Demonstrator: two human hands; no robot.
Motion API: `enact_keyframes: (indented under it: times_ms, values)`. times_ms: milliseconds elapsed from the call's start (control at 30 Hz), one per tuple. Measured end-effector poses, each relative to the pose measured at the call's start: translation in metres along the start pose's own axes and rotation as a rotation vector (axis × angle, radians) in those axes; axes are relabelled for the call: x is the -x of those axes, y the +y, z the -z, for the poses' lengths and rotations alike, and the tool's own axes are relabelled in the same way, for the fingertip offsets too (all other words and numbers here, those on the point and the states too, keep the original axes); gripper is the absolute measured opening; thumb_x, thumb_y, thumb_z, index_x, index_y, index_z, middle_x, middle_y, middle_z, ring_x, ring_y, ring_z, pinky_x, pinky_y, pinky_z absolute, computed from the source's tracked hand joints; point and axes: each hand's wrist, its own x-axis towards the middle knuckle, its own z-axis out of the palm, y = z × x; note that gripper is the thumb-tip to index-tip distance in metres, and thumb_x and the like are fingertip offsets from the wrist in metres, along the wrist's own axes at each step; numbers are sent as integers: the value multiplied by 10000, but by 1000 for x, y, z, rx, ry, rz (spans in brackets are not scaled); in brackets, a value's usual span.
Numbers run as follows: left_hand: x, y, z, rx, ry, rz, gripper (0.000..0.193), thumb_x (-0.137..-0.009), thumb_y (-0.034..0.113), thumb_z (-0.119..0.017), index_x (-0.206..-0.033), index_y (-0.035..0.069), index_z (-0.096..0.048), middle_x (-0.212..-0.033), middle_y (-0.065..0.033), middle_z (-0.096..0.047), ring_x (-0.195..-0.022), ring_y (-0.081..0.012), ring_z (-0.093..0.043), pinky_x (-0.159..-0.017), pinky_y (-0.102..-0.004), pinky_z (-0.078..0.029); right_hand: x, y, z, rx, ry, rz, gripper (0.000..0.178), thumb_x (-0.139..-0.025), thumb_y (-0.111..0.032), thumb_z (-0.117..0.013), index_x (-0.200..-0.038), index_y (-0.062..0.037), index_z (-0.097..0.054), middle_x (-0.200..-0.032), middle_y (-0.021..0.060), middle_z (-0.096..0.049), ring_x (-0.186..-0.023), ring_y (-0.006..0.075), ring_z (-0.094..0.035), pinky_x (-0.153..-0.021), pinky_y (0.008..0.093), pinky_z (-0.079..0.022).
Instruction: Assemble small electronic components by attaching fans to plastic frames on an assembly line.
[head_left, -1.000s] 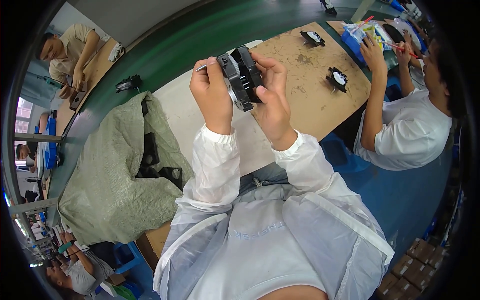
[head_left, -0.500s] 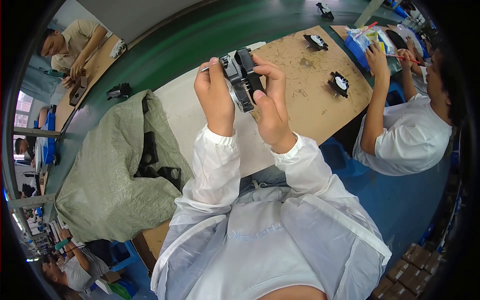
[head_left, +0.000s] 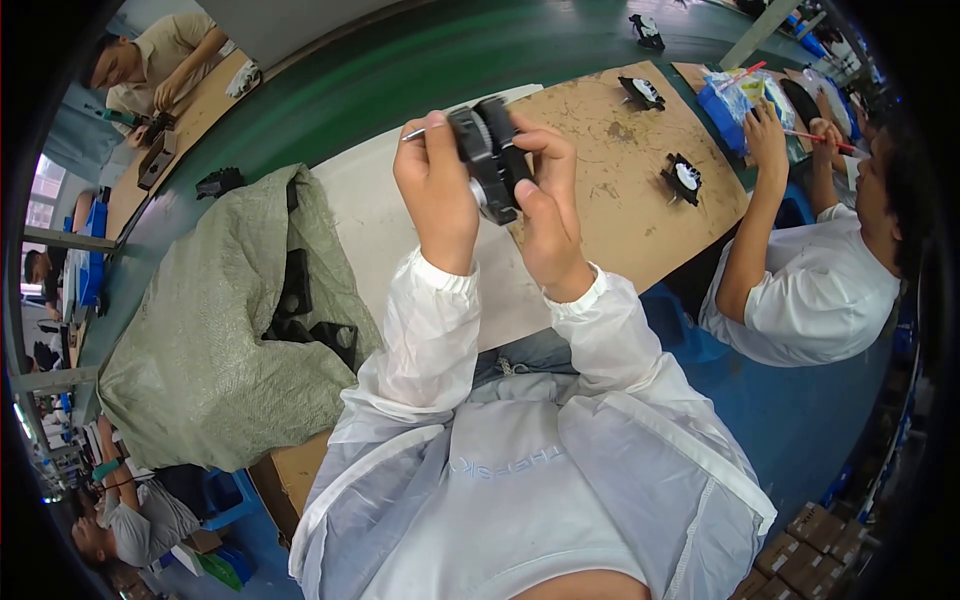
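Note:
Above the worktable, a black plastic assembly (head_left: pixel 484 160) with a pale round part at its lower edge is held between both hands. My left hand (head_left: pixel 436 190) is closed on its left side, the thumb along the top. A thin metal rod (head_left: pixel 413 134) pokes out past that thumb; its other end is hidden. My right hand (head_left: pixel 550 205) grips the right side, thumb below and bent fingers above. The assembly looks like two black pieces side by side; whether they are joined, I cannot tell.
A green woven sack (head_left: pixel 230 330) with black parts inside stands at the left. Two black-and-white units (head_left: pixel 684 178) lie on the brown board (head_left: pixel 600 200). A green conveyor belt (head_left: pixel 400 70) runs behind. A co-worker (head_left: pixel 800 270) sits at the right, another (head_left: pixel 160 65) far left.
The assembly has turned slightly in my hands, and its two black pieces look closer together. Both hands keep their grip. The black unit on the belt has shifted left in view.

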Motion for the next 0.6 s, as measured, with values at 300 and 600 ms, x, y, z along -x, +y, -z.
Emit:
enact_keyframes:
  times_ms: [300, 600]
  values:
    - [5, 5, -1, 313, -168, 192, 276, -991, 219, -546, -1065, -43, -591, -915, -94, -656, -774, -137, -601, -700, -232, -490, -4, -2, -14, -37, 104, -22, 412, -916, -170, -436, -1309, -50, -403, -1484, 184, -329, -1318, 314, -351, -1100, 472, -298]
    - [13, 6, 25, -4, -281, 136, 352, -768, 14, -731, -1079, -99, -612, -921, -168, -686, -801, -192, -656, -741, -273, -549, -35, 3, 26, -245, 91, -295, 401, -992, -190, -500, -1328, 28, -490, -1336, 179, -525, -1185, 240, -527, -1013, 355, -421]
